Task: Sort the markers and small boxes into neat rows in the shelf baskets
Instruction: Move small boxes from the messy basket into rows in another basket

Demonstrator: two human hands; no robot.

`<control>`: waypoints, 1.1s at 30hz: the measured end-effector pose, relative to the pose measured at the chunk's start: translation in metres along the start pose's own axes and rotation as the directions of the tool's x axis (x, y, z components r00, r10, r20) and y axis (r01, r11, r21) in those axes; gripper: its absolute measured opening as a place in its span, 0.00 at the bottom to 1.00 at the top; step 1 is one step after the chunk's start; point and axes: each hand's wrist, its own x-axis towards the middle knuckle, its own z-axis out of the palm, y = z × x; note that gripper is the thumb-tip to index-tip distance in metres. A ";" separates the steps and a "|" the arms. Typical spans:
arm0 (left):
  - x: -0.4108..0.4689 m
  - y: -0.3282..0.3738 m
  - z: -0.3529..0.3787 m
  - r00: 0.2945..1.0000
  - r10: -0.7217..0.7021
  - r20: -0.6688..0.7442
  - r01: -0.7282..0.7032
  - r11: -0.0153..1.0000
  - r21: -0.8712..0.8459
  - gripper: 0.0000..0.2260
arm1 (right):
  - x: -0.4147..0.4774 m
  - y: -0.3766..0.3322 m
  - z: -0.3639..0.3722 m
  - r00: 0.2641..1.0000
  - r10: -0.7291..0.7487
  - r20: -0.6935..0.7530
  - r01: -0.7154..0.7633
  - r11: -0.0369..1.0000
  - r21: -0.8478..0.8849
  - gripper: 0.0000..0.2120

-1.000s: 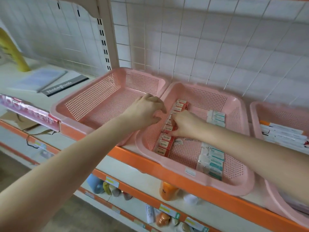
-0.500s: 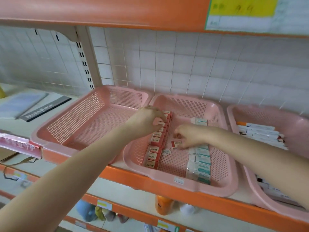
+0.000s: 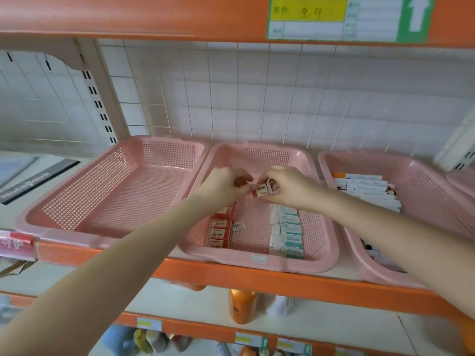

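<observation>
Right hand (image 3: 285, 188) pinching a small box (image 3: 262, 190) by its right end, fingers and thumb curled round it, raised above the floor of the middle basket (image 3: 257, 260); left hand (image 3: 223, 186) just beside the box's other end, fingers curled toward it. Whether it touches or grips the box cannot be told.

Likely risks, nearest first: a loose white tag (image 3: 238, 225) lies in the bare lane between the 2 rows, and a box set on it would probably sit crooked; the right forearm crosses above the teal-and-white boxes (image 3: 286, 232), so a low wrist could drag them out of line; the left forearm hides the far part of the red boxes (image 3: 221, 229), so the open slot may be hard to judge — a blind placement could nudge that row; letting go from this height would probably leave the box askew on the mesh.

How the goods look, front to back: the red boxes form 1 column along the basket's left side, at least 4 showing, pale labels facing up; the teal-and-white ones form a 2nd column on the right side; the held box is red with a white panel of dark print, blurred; farther right, the markers (image 3: 367, 191) lie crosswise in the right basket (image 3: 334, 160) — white barrels, some with orange or dark ends.
</observation>
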 end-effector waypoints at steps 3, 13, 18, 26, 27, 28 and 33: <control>0.002 0.005 0.007 1.000 -0.008 -0.001 0.008 1.000 0.023 0.11 | -0.008 -0.002 0.000 0.997 0.045 -0.062 -0.043 0.999 0.029 0.15; 0.005 0.013 0.013 0.960 -0.280 0.007 0.231 0.778 -0.584 0.04 | -0.027 0.003 -0.002 0.932 0.362 0.002 -0.343 0.881 0.325 0.15; -0.003 0.021 0.015 0.968 -0.177 0.180 0.252 0.720 -0.646 0.12 | -0.026 0.001 -0.004 0.909 0.416 -0.016 -0.287 0.653 0.701 0.11; -0.002 0.013 0.011 1.000 -0.030 0.008 0.031 0.944 -0.329 0.21 | -0.021 -0.012 -0.008 0.917 0.387 -0.101 -0.272 0.789 0.552 0.14; -0.003 0.013 0.009 1.000 0.016 -0.024 -0.022 0.958 -0.285 0.22 | -0.021 -0.013 -0.008 0.915 0.389 -0.104 -0.264 0.776 0.572 0.14; -0.004 0.013 0.006 0.996 0.073 -0.044 -0.081 0.968 -0.237 0.22 | -0.019 -0.014 -0.008 0.915 0.391 -0.103 -0.259 0.762 0.593 0.13; -0.012 0.014 -0.005 0.982 0.165 -0.090 -0.170 0.984 -0.051 0.16 | -0.012 -0.022 -0.004 0.933 0.341 -0.117 -0.203 0.765 0.611 0.10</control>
